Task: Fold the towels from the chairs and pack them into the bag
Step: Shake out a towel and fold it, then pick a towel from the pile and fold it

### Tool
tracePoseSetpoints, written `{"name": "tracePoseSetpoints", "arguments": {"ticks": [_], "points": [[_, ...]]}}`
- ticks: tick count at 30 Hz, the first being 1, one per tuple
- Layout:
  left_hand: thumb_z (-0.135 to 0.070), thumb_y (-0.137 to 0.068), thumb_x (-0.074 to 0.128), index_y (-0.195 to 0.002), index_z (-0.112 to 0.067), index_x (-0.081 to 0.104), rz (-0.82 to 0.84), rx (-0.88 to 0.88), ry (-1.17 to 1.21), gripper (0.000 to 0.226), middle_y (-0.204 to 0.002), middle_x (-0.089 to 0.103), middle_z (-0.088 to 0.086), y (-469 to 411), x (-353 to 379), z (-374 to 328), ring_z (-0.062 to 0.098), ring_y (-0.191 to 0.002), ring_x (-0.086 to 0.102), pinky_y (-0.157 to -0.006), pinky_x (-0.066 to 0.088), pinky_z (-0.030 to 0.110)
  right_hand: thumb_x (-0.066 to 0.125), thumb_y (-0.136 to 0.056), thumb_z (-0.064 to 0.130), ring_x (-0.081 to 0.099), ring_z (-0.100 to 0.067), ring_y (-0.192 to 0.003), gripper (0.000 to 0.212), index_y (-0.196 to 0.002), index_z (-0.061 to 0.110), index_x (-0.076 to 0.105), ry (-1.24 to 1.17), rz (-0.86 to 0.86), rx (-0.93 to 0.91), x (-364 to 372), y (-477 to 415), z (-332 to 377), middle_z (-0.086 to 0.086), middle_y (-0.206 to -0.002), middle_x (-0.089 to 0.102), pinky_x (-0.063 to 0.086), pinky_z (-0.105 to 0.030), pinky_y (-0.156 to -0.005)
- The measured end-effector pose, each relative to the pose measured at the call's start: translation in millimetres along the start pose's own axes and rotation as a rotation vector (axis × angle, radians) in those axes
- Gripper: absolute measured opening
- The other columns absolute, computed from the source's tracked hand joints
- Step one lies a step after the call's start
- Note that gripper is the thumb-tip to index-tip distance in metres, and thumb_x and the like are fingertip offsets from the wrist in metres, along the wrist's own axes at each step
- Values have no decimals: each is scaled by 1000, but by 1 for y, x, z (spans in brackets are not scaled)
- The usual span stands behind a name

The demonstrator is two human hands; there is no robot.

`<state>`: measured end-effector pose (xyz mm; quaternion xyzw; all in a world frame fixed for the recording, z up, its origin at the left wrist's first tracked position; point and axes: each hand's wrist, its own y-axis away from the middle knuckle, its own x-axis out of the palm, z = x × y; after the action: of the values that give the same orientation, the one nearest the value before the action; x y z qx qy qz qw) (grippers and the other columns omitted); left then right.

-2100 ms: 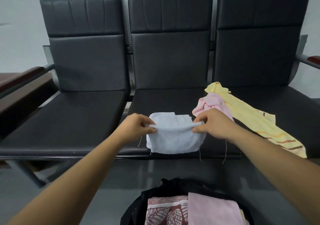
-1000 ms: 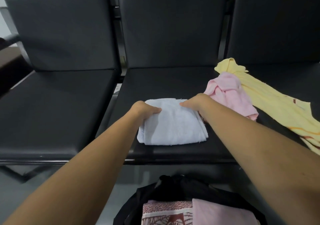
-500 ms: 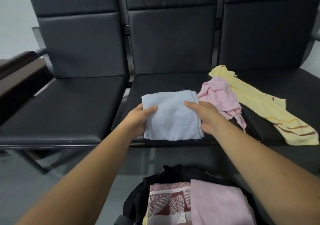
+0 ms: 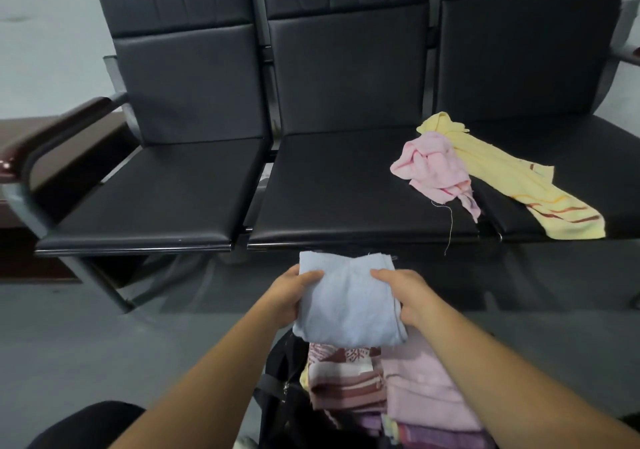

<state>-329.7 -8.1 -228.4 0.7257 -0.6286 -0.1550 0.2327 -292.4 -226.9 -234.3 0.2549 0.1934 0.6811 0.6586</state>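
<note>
Left hand (image 4: pixel 289 294) and right hand (image 4: pixel 407 293) each grip a side of the folded pale blue towel (image 4: pixel 348 305), thumbs on top, above the open black bag (image 4: pixel 280 362) of folded towels. On the black padded chairs (image 4: pixel 346 189), a crumpled pink towel (image 4: pixel 434 171) lies against a yellow striped towel (image 4: pixel 519 185).

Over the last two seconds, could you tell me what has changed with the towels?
The folded light blue towel left the middle seat and came toward the person, now above the black bag. The left hand and right hand kept gripping its sides. The pink towel and yellow towel stayed where they lay.
</note>
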Motion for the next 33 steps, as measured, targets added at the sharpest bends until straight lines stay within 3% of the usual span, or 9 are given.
{"name": "tracePoseSetpoints", "arguments": {"ticks": [8, 10, 12, 15, 20, 24, 26, 30, 33], "points": [[-24, -87, 74, -114, -8, 65, -134, -101, -190, 33, -112, 72, 13, -13, -4, 70, 32, -105, 69, -97, 55, 50, 77, -83, 4, 74, -39, -92, 26, -106, -6, 70, 79, -42, 156, -7, -19, -73, -23, -100, 75, 58, -53, -91], [-32, -74, 72, -111, -8, 65, -126, -139, -272, 44, -106, 71, 10, -17, -2, 87, 29, -97, 69, -89, 58, 44, 73, -86, -2, 72, -36, -88, 24, -109, -5, 67, 133, -34, 192, -10, -21, -79, -22, -101, 73, 59, -43, -80], [-35, -66, 60, -95, -7, 62, -150, -160, -406, 40, -88, 65, 7, -21, 0, 103, 27, -79, 62, -70, 53, 37, 71, -87, -4, 65, -32, -76, 22, -107, -3, 61, 243, -23, 222, -15, -20, -82, -19, -93, 63, 54, -36, -67], [-27, -80, 59, -79, -11, 54, -191, -185, -635, 17, -77, 58, 7, -26, 2, 117, 26, -74, 56, -66, 49, 35, 67, -87, -7, 62, -30, -73, 22, -104, 0, 56, 403, -36, 229, -19, -17, -84, -18, -89, 55, 57, -37, -64], [-18, -93, 57, -71, -15, 47, -230, -191, -895, 24, -71, 53, 1, -28, 0, 119, 24, -75, 54, -65, 41, 29, 62, -83, -11, 69, -40, -86, 18, -89, 4, 52, 749, -88, 166, -12, -13, -89, -19, -95, 60, 63, -45, -66], [-20, -97, 52, -89, -10, 47, -289, -100, -916, 14, -82, 54, 3, -27, 4, 108, 26, -84, 53, -69, 39, 31, 51, -88, 2, 70, -35, -94, 12, -82, 12, 48, 1034, -156, 10, -9, -5, -79, -11, -103, 62, 52, -31, -64], [-19, -97, 53, -100, -10, 49, -308, 10, -868, 11, -94, 55, 5, -24, 13, 90, 24, -86, 51, -69, 38, 31, 52, -92, 8, 64, -32, -87, 13, -81, 12, 46, 1047, -159, -41, -9, -3, -66, -10, -103, 61, 43, -29, -65], [-17, -96, 56, -100, -15, 62, -226, 242, -767, 7, -92, 63, -1, -21, 45, 28, 14, -78, 58, -60, 41, 19, 58, -90, 14, 54, -29, -75, 32, -63, 13, 40, 995, -212, -175, -20, -17, -12, -13, -84, 55, 39, -27, -64], [-19, -93, 60, -93, -19, 64, -138, 374, -702, 4, -88, 69, -3, -23, 73, -24, 14, -77, 63, -61, 46, 19, 57, -86, 16, 63, -31, -66, 25, -63, 12, 46, 920, -260, -217, -43, -27, 44, -12, -66, 54, 46, -25, -60]]}}
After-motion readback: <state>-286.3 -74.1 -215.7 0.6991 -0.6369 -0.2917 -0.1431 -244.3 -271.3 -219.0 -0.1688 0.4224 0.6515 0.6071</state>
